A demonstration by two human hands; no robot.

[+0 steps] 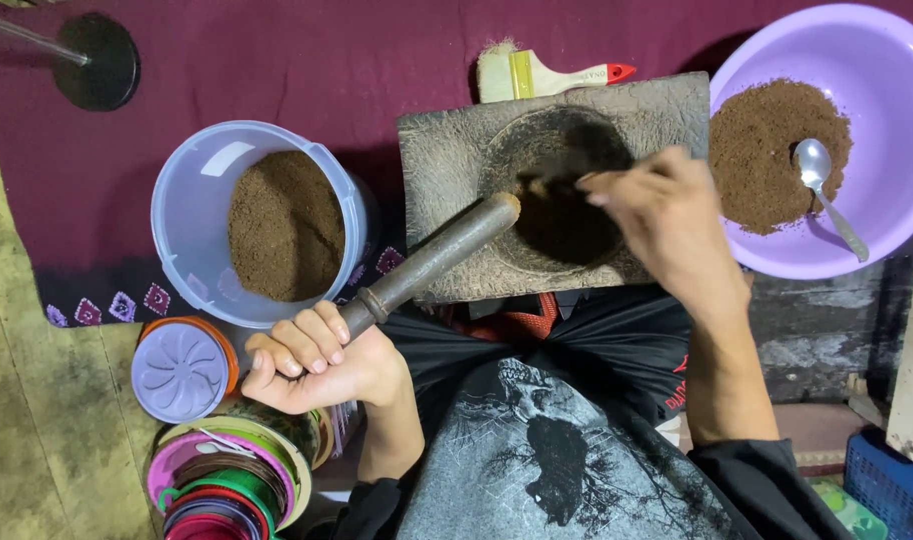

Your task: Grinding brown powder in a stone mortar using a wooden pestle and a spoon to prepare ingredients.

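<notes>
My left hand (317,358) grips the lower end of a long dark pestle (437,258), whose tip rests at the left rim of a stone mortar block (447,160). The mortar's round hollow (567,190) holds dark brown powder. Over that hollow my right hand (667,215) reaches in, fingers pinched around a small thin tool that is blurred and hard to make out.
A clear plastic tub (187,210) with brown powder stands at the left. At the right, a purple basin (877,60) holds more powder and a metal spoon (827,190). A paintbrush (547,72) lies behind the mortar. Lidded jar (182,370) and ribbon rolls (227,480) sit lower left.
</notes>
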